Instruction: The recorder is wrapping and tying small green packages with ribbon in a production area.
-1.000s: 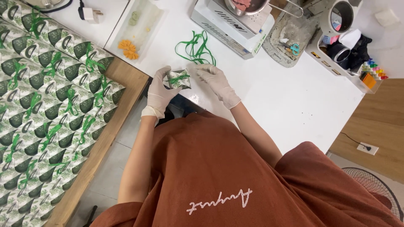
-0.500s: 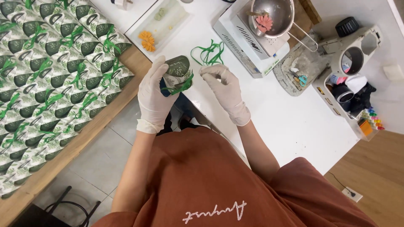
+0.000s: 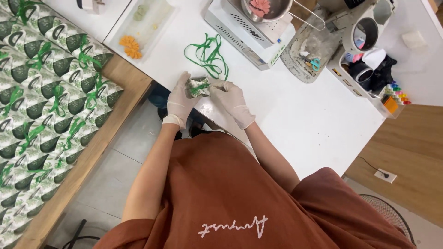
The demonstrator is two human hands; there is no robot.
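Observation:
Both my hands wear white gloves and meet over the near edge of a white table [image 3: 318, 124]. My left hand [image 3: 179, 100] cups a small packet [image 3: 199, 85] wrapped in white paper with a green leaf print and a green ribbon across it. My right hand [image 3: 232, 100] pinches the packet's right end. A loose tangle of green ribbons [image 3: 207, 56] lies on the table just beyond the packet.
A wooden tray [image 3: 115, 120] on the left holds several rows of similar ribbon-tied packets [image 3: 50, 97]. At the back stand a clear tray with orange pieces [image 3: 138, 27], a scale with a metal bowl [image 3: 258, 20], scissors on a board [image 3: 314, 62] and a caddy with coloured markers [image 3: 392, 94].
The packet has come down from in front of me to just above the table edge. Both hands now close on it from either side.

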